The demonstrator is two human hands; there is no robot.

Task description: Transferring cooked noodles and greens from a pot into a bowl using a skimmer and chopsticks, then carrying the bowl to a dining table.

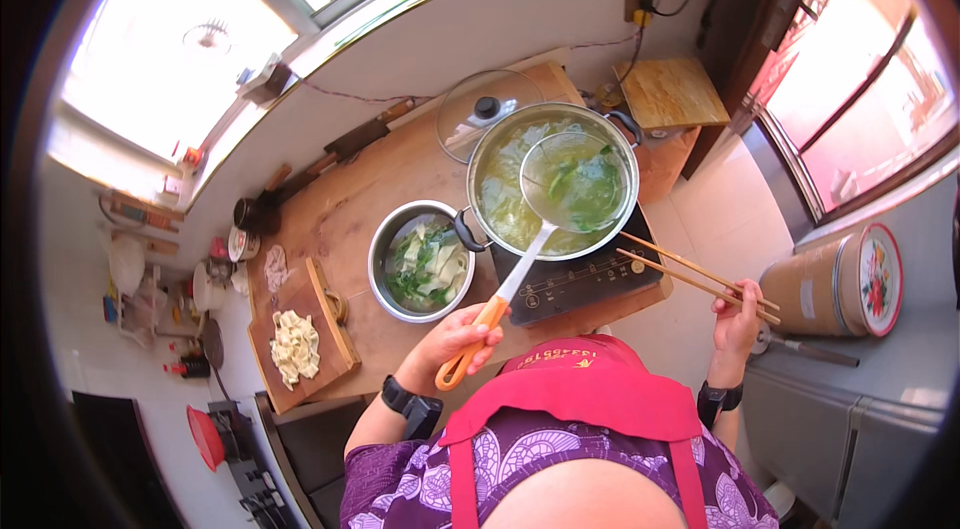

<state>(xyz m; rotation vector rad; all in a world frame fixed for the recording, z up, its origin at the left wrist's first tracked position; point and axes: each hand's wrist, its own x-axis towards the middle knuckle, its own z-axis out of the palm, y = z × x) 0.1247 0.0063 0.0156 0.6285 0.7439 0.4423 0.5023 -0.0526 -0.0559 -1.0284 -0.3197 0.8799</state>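
My left hand (459,341) grips the orange handle of a mesh skimmer (574,180), whose round basket lies in the greenish liquid of a large metal pot (486,229). Leafy greens show in the basket. The pot stands on a black induction cooker (577,281). Wooden chopsticks (679,274) are in my right hand (736,319), their tips near the cooker's right edge, outside the pot. Left of the big pot, a smaller metal pot (375,289) holds greens and wide pale noodles in liquid. More cut noodles (295,349) are heaped on a wooden board (270,394) at the far left.
A glass lid (459,113) with a black knob lies behind the big pot. Knives (358,139) rest along the wall side of the wooden table (330,206). At the right stand a wooden-topped stand (670,92), a brown drum (814,281) and a grey cabinet (802,431).
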